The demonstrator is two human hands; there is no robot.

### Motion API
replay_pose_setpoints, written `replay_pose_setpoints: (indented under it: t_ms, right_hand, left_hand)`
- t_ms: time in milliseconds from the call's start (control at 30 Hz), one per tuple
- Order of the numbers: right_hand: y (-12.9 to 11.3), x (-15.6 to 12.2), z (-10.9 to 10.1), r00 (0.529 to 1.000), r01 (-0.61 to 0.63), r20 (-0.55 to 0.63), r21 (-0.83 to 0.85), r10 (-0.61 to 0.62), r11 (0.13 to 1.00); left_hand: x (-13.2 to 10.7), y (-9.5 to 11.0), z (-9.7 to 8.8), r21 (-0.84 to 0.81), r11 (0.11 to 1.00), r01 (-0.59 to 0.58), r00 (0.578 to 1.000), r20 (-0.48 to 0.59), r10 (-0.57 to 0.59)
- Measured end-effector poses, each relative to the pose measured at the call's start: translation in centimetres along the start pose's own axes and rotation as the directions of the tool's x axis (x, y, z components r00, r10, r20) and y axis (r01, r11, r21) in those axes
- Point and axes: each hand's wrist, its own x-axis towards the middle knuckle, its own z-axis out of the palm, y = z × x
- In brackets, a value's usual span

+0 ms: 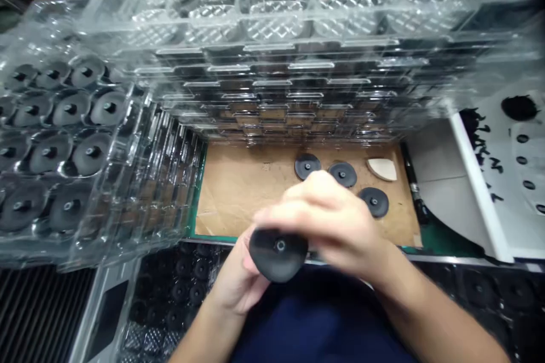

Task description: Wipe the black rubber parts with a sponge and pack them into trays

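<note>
A black rounded disc with a small metal stud at its centre (279,261) faces me, low in the middle of the head view. My left hand (238,283) grips its left and back side, with the fingers partly hidden behind it. Across the disc's upper edge lie the curled fingers of my right hand (340,221), closed on it and blurred by motion; its thumb is hidden. Just beyond this hand, three similar discs (307,165) lie on a brown cardboard sheet (234,181). A pale wedge-shaped piece (382,169) rests at their right.
A tall stack of clear plastic trays (276,68) stands behind the cardboard. On the left, more stacked trays (63,102) hold black discs. A white panel with dark markings (506,181) is at the right. Trays of dark parts (179,283) sit below the work surface.
</note>
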Motion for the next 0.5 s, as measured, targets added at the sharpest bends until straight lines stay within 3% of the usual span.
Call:
replay_pose_setpoints:
  t_ms: [67,133,200,267,400,467,500]
  right_hand:
    - [2.7,-1.0,1.6,0.961,-0.255,-0.098,0.039,0.257,0.966]
    - [5.3,-2.7,3.7,0.898,-0.433,-0.058,0.069,0.437,0.899]
    - [7.0,-4.5,5.8,0.879,-0.474,-0.025,0.052,0.476,0.879]
    - [7.4,-5.7,7.0,0.865,-0.495,-0.077,0.026,0.495,0.869]
    - [5.3,-5.8,6.4,0.831,-0.526,-0.194,0.035,0.522,0.85]
    - [3.8,-5.5,5.6,0.837,-0.512,-0.192,0.05,0.512,0.857]
    - [3.2,-5.6,5.4,0.844,-0.503,-0.183,0.052,0.503,0.863]
  left_hand:
    - [-0.2,0.1,-0.5,-0.12,0.992,0.031,0.996,0.091,-0.021]
    - [-0.3,0.1,-1.1,-0.237,0.97,0.049,0.986,0.164,-0.01]
    - [-0.4,0.1,-1.5,-0.303,0.952,0.05,0.982,0.191,0.009]
    - [-0.5,0.1,-1.7,-0.339,0.939,0.065,0.977,0.215,0.01]
    - [-0.8,0.1,-2.4,-0.339,0.94,0.05,0.941,0.332,0.07]
    - [-0.7,-0.2,-3.0,-0.254,0.961,-0.112,0.905,0.372,0.204]
    - [-0.6,-0.4,-3.3,-0.152,0.953,-0.261,0.874,0.381,0.301]
